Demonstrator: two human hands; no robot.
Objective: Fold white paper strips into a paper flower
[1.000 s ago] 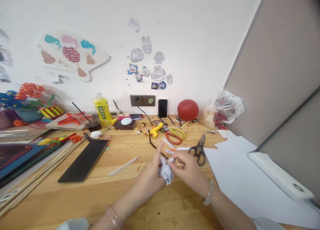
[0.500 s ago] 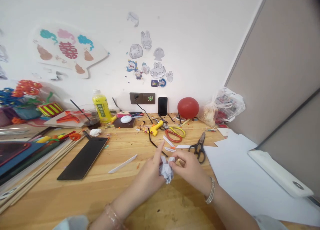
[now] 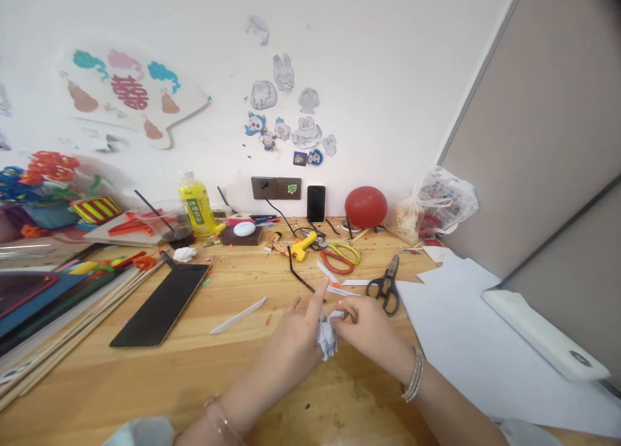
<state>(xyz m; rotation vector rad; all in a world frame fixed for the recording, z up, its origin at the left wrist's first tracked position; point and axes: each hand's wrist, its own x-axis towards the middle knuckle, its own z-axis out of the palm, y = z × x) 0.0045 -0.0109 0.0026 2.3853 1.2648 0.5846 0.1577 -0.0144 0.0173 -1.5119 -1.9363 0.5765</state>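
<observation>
A small folded white paper piece [image 3: 327, 337], with several pointed flaps, is held between my two hands above the wooden table. My left hand [image 3: 301, 329] grips its left side, with the index finger pointing up. On the right, my right hand [image 3: 363, 320] pinches a flap at its upper edge, and a thin wooden stick [image 3: 348, 309] lies in its fingers. Part of the paper is hidden by my fingers. White paper strips [image 3: 358, 282] lie just beyond my hands, and another strip [image 3: 239, 315] is to the left.
Black scissors [image 3: 387, 286] lie right of my hands, beside large white sheets [image 3: 475, 329]. Behind are a yellow glue gun [image 3: 303, 246], red-handled scissors [image 3: 336, 263] and a red balloon [image 3: 365, 207]. A black tablet-like slab [image 3: 162, 307] and wooden sticks [image 3: 82, 326] lie left.
My left hand has turned and moved slightly right, its index finger now nearer my right hand. The paper piece has turned and shifted slightly right. The view has shifted a little.
</observation>
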